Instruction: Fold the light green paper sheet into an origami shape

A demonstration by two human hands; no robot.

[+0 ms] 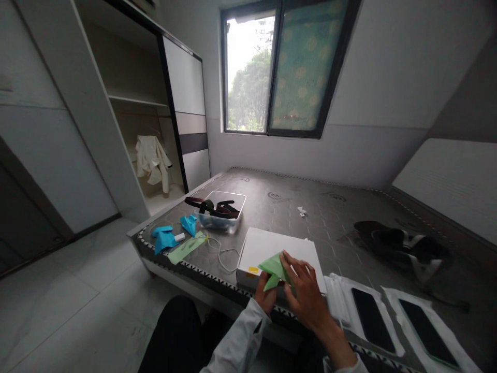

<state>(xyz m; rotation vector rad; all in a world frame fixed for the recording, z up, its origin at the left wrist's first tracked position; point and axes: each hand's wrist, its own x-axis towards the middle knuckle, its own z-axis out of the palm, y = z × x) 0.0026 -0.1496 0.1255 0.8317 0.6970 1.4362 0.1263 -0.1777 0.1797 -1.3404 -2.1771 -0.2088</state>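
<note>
A folded piece of green paper (273,268) lies on a flat white box (272,247) at the near edge of a grey mattress (310,207). My left hand (265,299) pinches the paper's lower edge from below. My right hand (306,292) presses flat on the paper's right side, fingers spread over the box.
To the left lie two blue folded paper shapes (163,239) (189,224), a green paper strip (186,248), a white cable (223,252) and a clear tub (223,210) with dark straps. Two phones on white wrappers (373,313) (427,326) sit at right. Dark clothing (399,243) lies beyond.
</note>
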